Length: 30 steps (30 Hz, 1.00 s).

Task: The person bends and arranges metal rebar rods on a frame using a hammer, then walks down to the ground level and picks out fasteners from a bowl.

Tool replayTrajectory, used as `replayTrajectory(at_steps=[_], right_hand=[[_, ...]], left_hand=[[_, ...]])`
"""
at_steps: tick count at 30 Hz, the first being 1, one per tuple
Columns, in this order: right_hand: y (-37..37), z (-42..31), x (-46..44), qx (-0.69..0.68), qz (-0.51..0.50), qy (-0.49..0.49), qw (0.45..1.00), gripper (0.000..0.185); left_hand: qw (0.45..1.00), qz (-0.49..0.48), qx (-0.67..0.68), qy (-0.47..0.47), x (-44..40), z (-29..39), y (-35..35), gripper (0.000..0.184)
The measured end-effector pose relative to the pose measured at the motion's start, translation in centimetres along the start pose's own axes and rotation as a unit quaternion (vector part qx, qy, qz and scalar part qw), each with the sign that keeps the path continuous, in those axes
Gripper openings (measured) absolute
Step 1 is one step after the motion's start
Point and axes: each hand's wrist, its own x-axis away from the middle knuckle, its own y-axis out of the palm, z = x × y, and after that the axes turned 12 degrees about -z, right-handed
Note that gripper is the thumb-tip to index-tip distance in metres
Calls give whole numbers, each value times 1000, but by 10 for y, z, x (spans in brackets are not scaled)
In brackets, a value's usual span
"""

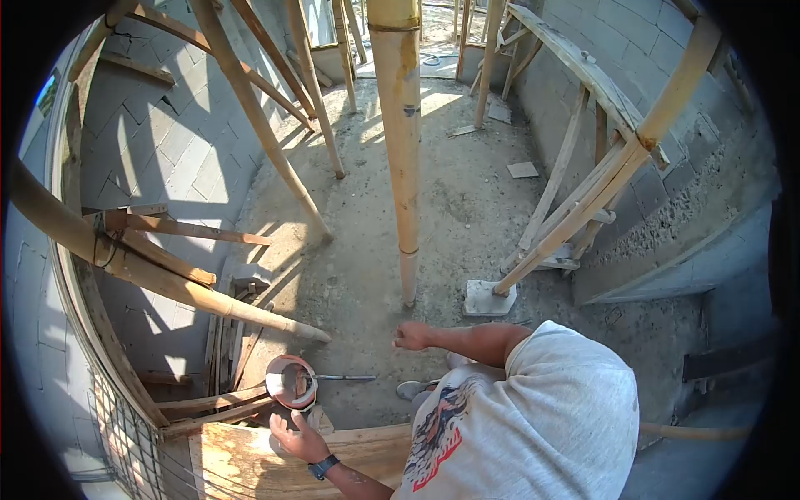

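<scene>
My left hand (298,437), with a dark watch on the wrist, is held over a wooden board (375,442), fingers spread and nothing visible in them. Just beyond it stands a round bucket (279,392) with a pale rim; a brownish piece shows inside. A thin metal bar (348,377) extends from beside the bucket over the floor. My right hand (411,336) is held out with curled fingers, below the foot of an upright bamboo pole (398,167). What the fingers may hold is too small to make out. A shoe (415,388) shows beside my shirt.
Slanting bamboo props (217,296) cross the left side. On the right, another bamboo pole (575,217) rests by a pale block (490,297), near a timber frame (554,171). Block walls (167,150) flank the concrete floor. Wire mesh (125,425) lies at lower left.
</scene>
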Motion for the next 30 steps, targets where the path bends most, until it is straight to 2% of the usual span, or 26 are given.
replayTrajectory(at_steps=[2, 4, 6, 7, 8, 10, 12, 14, 16, 20, 23, 24, 26, 29, 30], right_hand=[[-9, 19, 17, -31, 41, -6, 999, 44], [-28, 36, 41, -77, 86, -18, 993, 42], [-55, 47, 74, -142, 94, -17, 985, 42], [-69, 53, 90, -172, 96, -16, 980, 41], [-82, 64, 104, -200, 110, -32, 973, 41], [-105, 88, 134, -253, 127, -61, 957, 41], [-133, 108, 166, -276, 150, -66, 947, 40], [-158, 125, 186, -344, 164, -75, 921, 45], [-178, 143, 200, -449, 169, -75, 874, 55], [-216, 152, 225, -541, 76, -74, 834, 77], [-230, 151, 208, -609, 29, -94, 787, 77], [-225, 164, 189, -625, 73, -49, 775, 68], [-248, 188, 171, -659, 88, 0, 747, 66], [-282, 237, 136, -705, 117, 59, 697, 79], [-291, 255, 118, -743, 144, 63, 650, 81]], left_hand=[[969, -230, -70, 47, -13, 34, 47, 56], [913, -402, 7, 72, -18, 47, 112, 55], [882, -451, 134, 13, -6, 78, 183, 57], [885, -451, -21, 115, 5, 96, 211, 59], [857, -438, -174, 209, 17, 115, 238, 61], [806, -501, -183, 257, 35, 133, 302, 64], [793, -521, -211, 236, 58, 185, 349, 60], [819, -485, -185, 244, 74, 213, 398, 51], [844, -477, -125, 211, 84, 253, 437, 45], [857, -480, -44, 183, 91, 297, 526, 41], [847, -515, 20, 130, 96, 328, 588, 40], [839, -532, 42, 106, 96, 336, 610, 41], [831, -549, 39, 78, 90, 345, 653, 42], [811, -583, 40, 32, 79, 352, 725, 47], [802, -596, 41, 19, 73, 354, 751, 49]])
